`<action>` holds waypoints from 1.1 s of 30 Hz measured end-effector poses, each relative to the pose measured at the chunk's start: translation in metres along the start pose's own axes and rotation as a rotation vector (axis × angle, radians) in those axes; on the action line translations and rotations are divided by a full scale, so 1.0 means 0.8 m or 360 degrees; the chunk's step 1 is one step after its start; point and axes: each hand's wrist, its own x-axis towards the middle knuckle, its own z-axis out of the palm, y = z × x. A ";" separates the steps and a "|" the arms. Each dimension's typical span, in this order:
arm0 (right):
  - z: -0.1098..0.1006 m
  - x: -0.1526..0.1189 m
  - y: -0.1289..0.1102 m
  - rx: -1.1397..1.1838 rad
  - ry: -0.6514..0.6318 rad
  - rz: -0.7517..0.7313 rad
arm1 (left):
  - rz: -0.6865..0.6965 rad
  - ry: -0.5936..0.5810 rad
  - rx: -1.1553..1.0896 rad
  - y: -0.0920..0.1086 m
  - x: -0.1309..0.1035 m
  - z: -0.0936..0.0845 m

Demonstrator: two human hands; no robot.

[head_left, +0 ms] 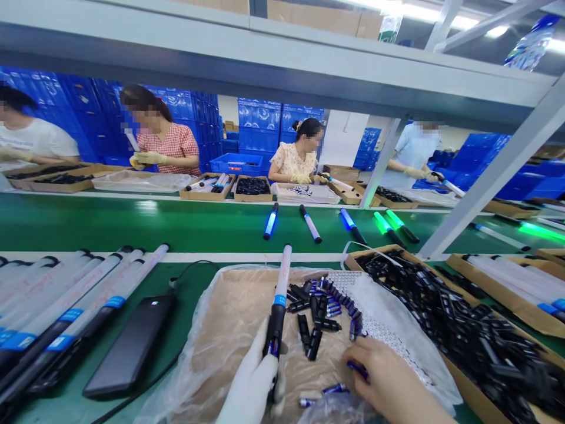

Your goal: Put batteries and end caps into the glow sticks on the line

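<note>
My left hand (251,377), in a white glove, is wrapped round the black handle of a light stick (282,277). The stick has a white tube and a blue band, and points away from me. In an opening of its handle, something blue shows, probably a battery. My bare right hand (384,368) is closed on a dark blue battery (358,370) over the tray's right side. Loose blue batteries (333,306) and short black plastic pieces (314,344) lie in the plastic-lined tray (225,312). More batteries stand packed in rows (348,280) at its back right.
Several light sticks (83,306) lie at left beside a black power bank (132,341) with a cable. A cardboard box of black parts (468,330) is at right. Lit sticks lie on the green belt (212,227). Co-workers sit across; a slanting metal post (489,165) stands at right.
</note>
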 end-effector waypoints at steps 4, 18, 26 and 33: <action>-0.005 0.001 -0.020 0.0464 0.0263 -0.0142 | -0.0002 0.0000 0.0006 0.000 0.005 0.000; 0.035 0.010 -0.087 0.2065 0.0455 0.0105 | -0.0188 0.0107 0.0114 0.001 0.006 0.015; 0.045 0.020 -0.114 0.2504 0.0506 0.0109 | -0.0234 0.0143 0.0226 -0.001 0.002 0.017; -0.013 0.019 -0.096 0.1139 0.0346 -0.0548 | 0.0107 0.0052 0.0331 -0.003 -0.004 0.000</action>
